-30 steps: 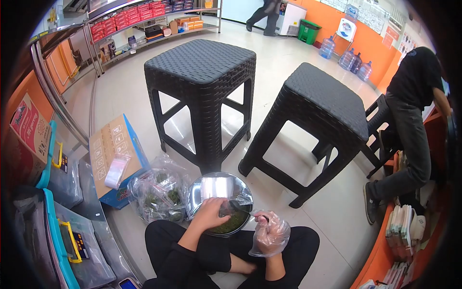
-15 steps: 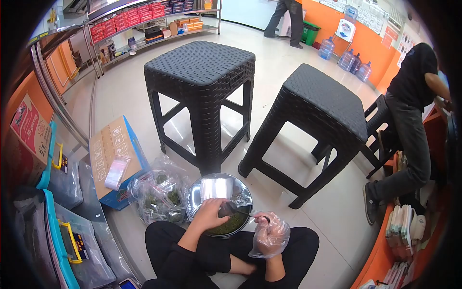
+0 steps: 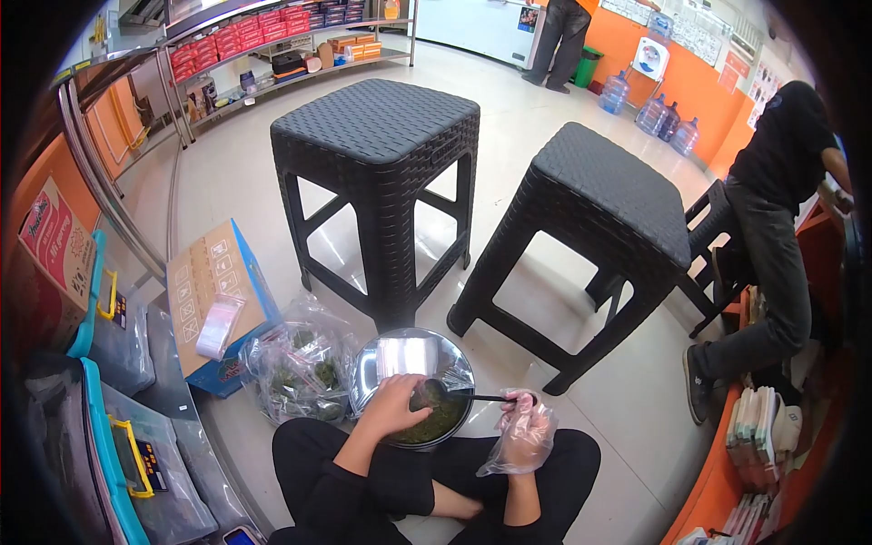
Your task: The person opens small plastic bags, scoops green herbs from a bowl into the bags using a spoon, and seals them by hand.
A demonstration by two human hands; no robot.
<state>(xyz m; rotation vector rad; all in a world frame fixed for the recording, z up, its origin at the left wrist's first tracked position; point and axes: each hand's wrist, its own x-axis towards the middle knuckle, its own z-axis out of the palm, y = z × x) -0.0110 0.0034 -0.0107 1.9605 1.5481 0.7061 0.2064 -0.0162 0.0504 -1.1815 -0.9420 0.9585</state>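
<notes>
A shiny metal bowl (image 3: 459,359) with a moist green mass (image 3: 440,422) in its near part sits on the floor before my crossed legs. My bare left hand (image 3: 391,409) is over its left side, thumb and fingers curled around what looks like a clear plastic bag (image 3: 420,374); its outline is hard to make out. In a loose clear plastic glove, my right hand (image 3: 525,434) grips the handle of a black spoon (image 3: 486,397) at the bowl's right. The spoon's head lies over the bowl beside my left fingers. Clear bags of green stuff (image 3: 304,368) lie left of the bowl.
Two black woven-pattern stools (image 3: 377,118) (image 3: 613,186) stand beyond the bowl. At left are a cardboard box (image 3: 204,282) with a stack of small clear bags (image 3: 220,327) and teal-edged plastic bins (image 3: 150,463). One person (image 3: 772,218) stands at right, another (image 3: 559,45) at the back.
My right hand has turned and shifted slightly right and down, showing more of the spoon's handle. My left hand stays nearly still. The person at the back has moved right.
</notes>
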